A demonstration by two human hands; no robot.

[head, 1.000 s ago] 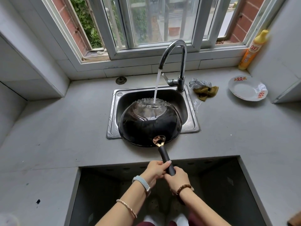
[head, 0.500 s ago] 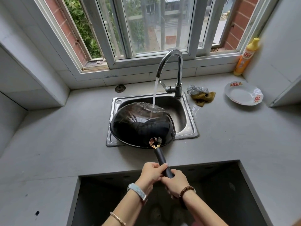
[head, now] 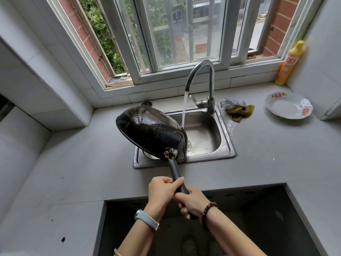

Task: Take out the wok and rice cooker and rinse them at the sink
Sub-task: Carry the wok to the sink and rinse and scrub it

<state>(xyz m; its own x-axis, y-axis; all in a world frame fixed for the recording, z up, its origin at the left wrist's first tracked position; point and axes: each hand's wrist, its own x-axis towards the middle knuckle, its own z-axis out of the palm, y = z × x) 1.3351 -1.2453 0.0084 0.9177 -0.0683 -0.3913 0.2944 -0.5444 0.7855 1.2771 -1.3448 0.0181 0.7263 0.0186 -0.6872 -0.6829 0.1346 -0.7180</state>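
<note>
Water (head: pixel 185 108) runs from the tap (head: pixel 201 78) straight into the sink (head: pixel 224 130), just past the raised rim of the wok (head: pixel 150 133). The wok is tipped steeply on edge over the sink's left half, its dark wet underside toward the camera, most likely so rinse water drains off into the basin (the inside cannot be seen from here). Its low edge sits near the sink's front rim; whether it touches cannot be told.

Both hands grip the handle (head: pixel 175 174), which explains the control over so heavy a tilt: the left hand (head: pixel 162 191) is higher, fingers curled tight round the handle with the thumb along the top; the right hand (head: pixel 191 202) is just below, fingers wrapped and pressed together round the end.

No rice cooker is in view, so that half of the job seems not yet begun.

A yellow bottle (head: pixel 289 63) in the corner bears red characters, too small to read surely. The plate (head: pixel 287 106) carries red motifs on its rim. A rag (head: pixel 239 109) lies beside the tap.
</note>
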